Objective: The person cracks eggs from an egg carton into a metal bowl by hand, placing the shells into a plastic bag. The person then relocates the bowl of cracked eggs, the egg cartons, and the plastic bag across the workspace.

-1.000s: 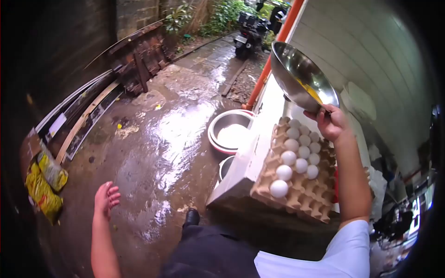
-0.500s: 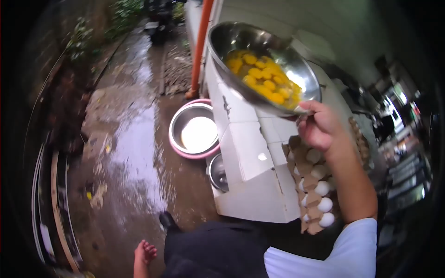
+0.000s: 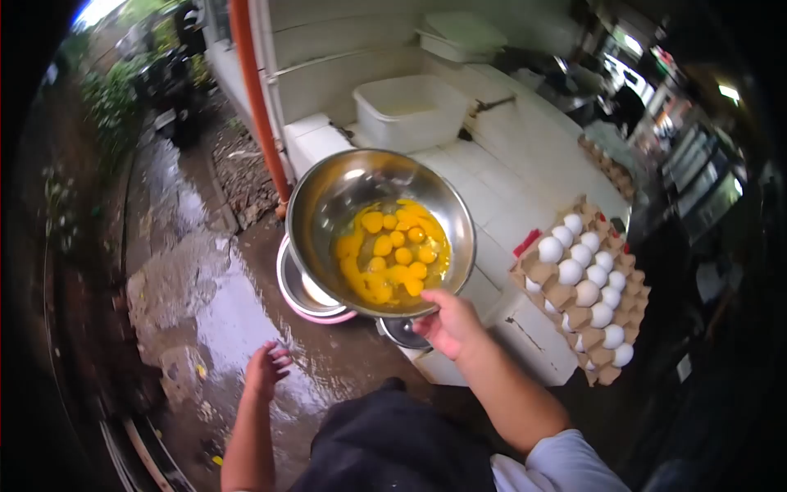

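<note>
Right hand (image 3: 447, 321) pinched the near rim of the steel bowl (image 3: 328, 205), held level over the counter (image 3: 525, 156) edge so the yolks (image 3: 393, 258) pooled. Left hand (image 3: 266, 369) hung free over the wet ground (image 3: 205, 279), fingers loosely spread. Egg tray (image 3: 586, 287) sat on the counter, right of the bowl.

We look down as our right hand (image 3: 449, 324) grips the near rim of a round stainless-steel bowl (image 3: 328, 205) holding many broken yellow egg yolks (image 3: 392, 259), lifted beside the white tiled bench (image 3: 508, 156). Our left hand (image 3: 266, 369) hangs empty, spread above the wet concrete floor (image 3: 205, 312). A brown cardboard egg tray (image 3: 616, 328) with white eggs (image 3: 587, 292) rests on the bench's near corner. A white rectangular plastic tub (image 3: 410, 111) sits farther back, an orange pipe (image 3: 256, 90) beside it.
</note>
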`<state>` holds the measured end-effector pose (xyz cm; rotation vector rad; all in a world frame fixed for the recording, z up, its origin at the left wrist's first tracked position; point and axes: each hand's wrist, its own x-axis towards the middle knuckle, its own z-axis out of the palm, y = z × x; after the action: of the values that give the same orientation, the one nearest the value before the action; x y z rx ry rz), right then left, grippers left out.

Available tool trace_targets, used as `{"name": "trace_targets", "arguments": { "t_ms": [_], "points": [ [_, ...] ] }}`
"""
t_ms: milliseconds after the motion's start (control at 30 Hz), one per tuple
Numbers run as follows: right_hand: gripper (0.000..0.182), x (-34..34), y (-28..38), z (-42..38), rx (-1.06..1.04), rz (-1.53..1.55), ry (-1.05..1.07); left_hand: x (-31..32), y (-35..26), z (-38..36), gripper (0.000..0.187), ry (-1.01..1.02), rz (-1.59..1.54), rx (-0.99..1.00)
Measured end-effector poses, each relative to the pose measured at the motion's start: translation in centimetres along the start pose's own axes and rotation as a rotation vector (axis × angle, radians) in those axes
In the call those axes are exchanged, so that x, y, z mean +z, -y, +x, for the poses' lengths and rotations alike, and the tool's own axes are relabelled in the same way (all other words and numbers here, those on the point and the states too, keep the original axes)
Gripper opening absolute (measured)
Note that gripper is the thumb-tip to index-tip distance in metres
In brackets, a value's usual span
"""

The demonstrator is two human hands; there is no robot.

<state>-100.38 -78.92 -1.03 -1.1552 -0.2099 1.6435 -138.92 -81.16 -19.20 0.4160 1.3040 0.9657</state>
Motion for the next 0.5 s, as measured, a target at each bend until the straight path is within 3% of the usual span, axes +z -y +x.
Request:
{"name": "trace_targets", "arguments": {
  "t_ms": [133, 367, 500],
  "points": [
    [0.034, -2.2, -1.9, 3.5, -0.117, -0.113, -0.131, 4.4, 0.3, 1.6, 0.042, 0.269, 0.085, -0.141],
    [0.039, -4.5, -1.7, 8.7, -0.122, -0.14, -0.179, 5.5, 1.8, 8.7, 0.043, 0.329, 0.297, -0.429],
    [0.037, -3.9, -1.0, 11.0, -0.073, -0.166, -0.206, 7.5, -0.7, 14.9, 0.045, 0.418, 0.362, -0.441]
  ]
}}
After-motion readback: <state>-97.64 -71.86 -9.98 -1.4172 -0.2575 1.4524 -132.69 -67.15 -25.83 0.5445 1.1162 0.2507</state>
